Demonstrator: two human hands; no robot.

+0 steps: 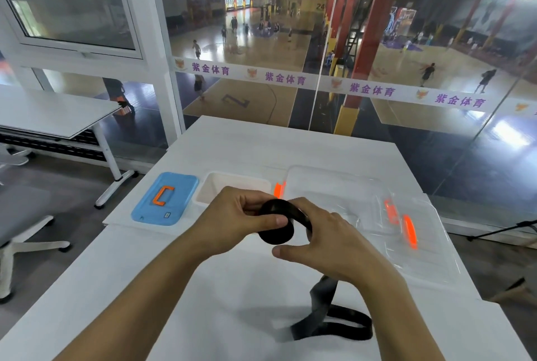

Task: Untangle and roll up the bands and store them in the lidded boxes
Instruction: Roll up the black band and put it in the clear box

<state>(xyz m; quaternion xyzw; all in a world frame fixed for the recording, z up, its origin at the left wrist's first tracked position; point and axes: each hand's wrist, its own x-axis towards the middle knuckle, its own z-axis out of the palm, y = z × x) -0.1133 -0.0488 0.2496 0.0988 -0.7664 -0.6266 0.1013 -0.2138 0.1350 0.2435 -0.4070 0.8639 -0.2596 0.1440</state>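
Note:
A black band is partly wound into a roll [276, 232] held above the white table. My left hand [238, 221] pinches the roll, thumb on its face and fingers behind it. My right hand [322, 244] curls over the band where it leaves the roll. The band's loose tail [328, 317] hangs under my right wrist and lies in a loop on the table. Behind the hands stand an open white box [232, 183] and its blue lid [165, 200] with an orange handle. A clear box [334, 189] and a clear lid [421, 238] with orange clips lie to the right.
The white table [232, 145] ends at a glass wall overlooking a sports hall. A second table [43, 113] and a grey chair [20, 215] stand to the left. A dark tripod leg [505, 229] reaches in at the right.

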